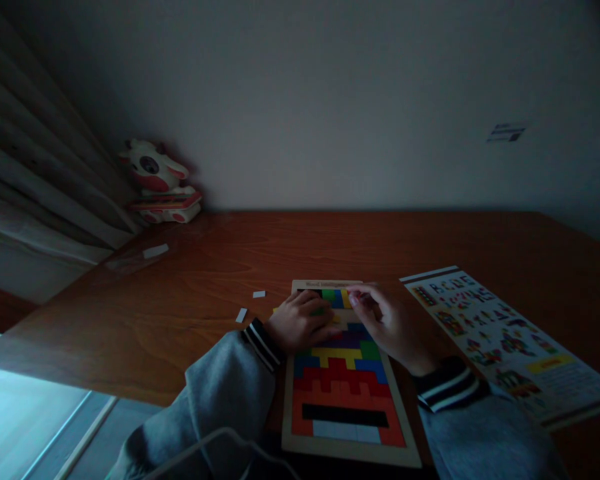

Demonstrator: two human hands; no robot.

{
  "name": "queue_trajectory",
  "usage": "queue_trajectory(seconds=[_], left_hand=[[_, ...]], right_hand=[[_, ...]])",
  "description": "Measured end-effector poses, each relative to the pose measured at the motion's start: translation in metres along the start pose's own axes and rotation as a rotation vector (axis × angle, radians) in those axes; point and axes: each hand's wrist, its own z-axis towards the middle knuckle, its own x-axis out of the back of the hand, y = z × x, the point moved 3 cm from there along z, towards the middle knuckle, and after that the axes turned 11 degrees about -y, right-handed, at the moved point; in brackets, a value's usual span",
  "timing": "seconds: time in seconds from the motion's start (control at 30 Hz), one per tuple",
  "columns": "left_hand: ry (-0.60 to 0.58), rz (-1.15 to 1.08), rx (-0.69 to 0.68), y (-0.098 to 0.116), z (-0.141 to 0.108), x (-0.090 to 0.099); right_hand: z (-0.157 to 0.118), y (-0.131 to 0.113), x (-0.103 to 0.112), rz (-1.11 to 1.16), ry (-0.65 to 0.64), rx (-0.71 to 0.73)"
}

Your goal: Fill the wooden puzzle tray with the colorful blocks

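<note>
I see a wooden board [350,451] full of flat blocks [339,372] on the brown table [205,280], right in front of the person. The left hand [296,325] lies palm down over its far left part, fingers bent and a little apart. I can't tell if there's a block under them. The right hand [387,330] is over the far right part, with thumb and finger curled close together. I can't see if they pinch anything.

Here's what might go wrong. The blocks sit very close together, so a fingertip pushing on one could bump the next one up or make it crooked. The left hand covers some blocks, so a bad fit there could be missed. It's dim too, so dark colours could get mixed up. A yellow bit [275,310] pokes out by the left hand, and a sleeve could knock it away. If both hands push sideways, the whole board could slide on the table.

The board is longer than it is wide. Its long way runs from near the person's tummy out toward the wall [330,100], nearly straight. The end with words on it points at the wall. The picture sheet [510,340] lies to the right, slanted.
</note>
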Motion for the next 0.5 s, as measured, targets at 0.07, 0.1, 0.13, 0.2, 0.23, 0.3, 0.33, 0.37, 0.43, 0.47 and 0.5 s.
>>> queue_trajectory(seconds=[0.07,0.1,0.13,0.2,0.23,0.3,0.33,0.37,0.43,0.47,0.5], left_hand=[[-0.009,0.011,0.011,0.0015,-0.0004,0.0002],[-0.014,0.019,0.023,0.0020,-0.0005,0.0002],[-0.019,0.025,0.038,0.0025,-0.0005,0.0000],[-0.029,0.035,0.066,0.0033,-0.0004,-0.0004],[-0.034,0.036,0.075,0.0037,-0.0004,-0.0008],[-0.035,0.030,0.084,0.0044,-0.0006,-0.0013],[-0.030,0.026,0.090,0.0046,-0.0008,-0.0016],[-0.025,0.025,0.095,0.0049,-0.0010,-0.0019],[-0.021,0.031,0.101,0.0059,-0.0012,-0.0028],[-0.019,0.040,0.103,0.0068,-0.0011,-0.0032],[-0.016,0.052,0.106,0.0079,-0.0009,-0.0036]], right_hand=[[0.0003,-0.0011,0.0002,-0.008,0.007,0.013],[0.0004,-0.0014,0.0001,-0.008,0.009,0.021],[0.0006,-0.0014,0.0000,-0.005,0.012,0.028],[0.0009,-0.0009,-0.0007,0.001,0.007,0.037],[0.0010,-0.0004,-0.0010,0.002,0.003,0.040],[0.0013,0.0005,-0.0016,-0.006,-0.007,0.053],[0.0013,0.0009,-0.0018,-0.014,-0.013,0.061],[0.0014,0.0013,-0.0021,-0.024,-0.020,0.069],[0.0014,0.0020,-0.0027,-0.041,-0.035,0.081],[0.0014,0.0022,-0.0029,-0.046,-0.040,0.084],[0.0014,0.0023,-0.0030,-0.050,-0.042,0.085]])
